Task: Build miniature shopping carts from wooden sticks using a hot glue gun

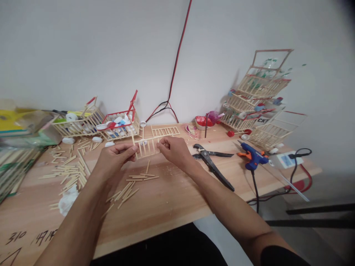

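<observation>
My left hand (119,152) pinches the left end of a small ladder-like frame of thin wooden sticks (144,149), held just above the table. At its right part my right hand (176,150) is closed, with finger and thumb together; whether they grip the frame's rail or a separate stick is hidden. Behind the hands lies a second ladder-like stick frame (166,131). Short cut sticks (141,177) are scattered on the wooden table in front, between my forearms.
Stick-built carts (119,129) with bottle caps stand back left, beside piled short sticks (73,170). Black pliers (212,164) and a blue glue gun (253,157) with its cord lie right. Stacked stick baskets (249,99) rise behind. A red-lined bowl (203,122) stands by the wall.
</observation>
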The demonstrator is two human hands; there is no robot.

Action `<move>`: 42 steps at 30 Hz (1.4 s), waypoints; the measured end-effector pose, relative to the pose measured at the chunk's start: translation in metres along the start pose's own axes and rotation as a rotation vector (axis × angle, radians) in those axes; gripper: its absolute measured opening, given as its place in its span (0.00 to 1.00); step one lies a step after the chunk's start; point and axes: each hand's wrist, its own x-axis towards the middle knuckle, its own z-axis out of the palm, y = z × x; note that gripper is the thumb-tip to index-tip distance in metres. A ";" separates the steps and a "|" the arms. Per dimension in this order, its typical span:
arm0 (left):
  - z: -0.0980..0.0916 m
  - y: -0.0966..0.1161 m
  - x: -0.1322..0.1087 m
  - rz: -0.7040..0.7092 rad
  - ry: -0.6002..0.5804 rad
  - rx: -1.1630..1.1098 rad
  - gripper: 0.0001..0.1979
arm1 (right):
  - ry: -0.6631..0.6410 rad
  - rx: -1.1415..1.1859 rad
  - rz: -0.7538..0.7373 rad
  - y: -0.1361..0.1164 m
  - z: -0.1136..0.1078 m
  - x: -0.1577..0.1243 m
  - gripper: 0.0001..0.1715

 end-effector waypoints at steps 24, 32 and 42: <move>-0.002 -0.002 0.001 0.002 -0.020 0.001 0.15 | -0.005 -0.004 -0.025 -0.003 -0.003 0.000 0.15; -0.010 -0.002 0.009 -0.016 0.018 -0.076 0.21 | 0.218 0.091 -0.012 0.005 -0.021 0.004 0.18; -0.026 -0.008 0.020 -0.024 0.038 -0.121 0.22 | 0.214 0.157 0.051 0.025 -0.009 0.010 0.13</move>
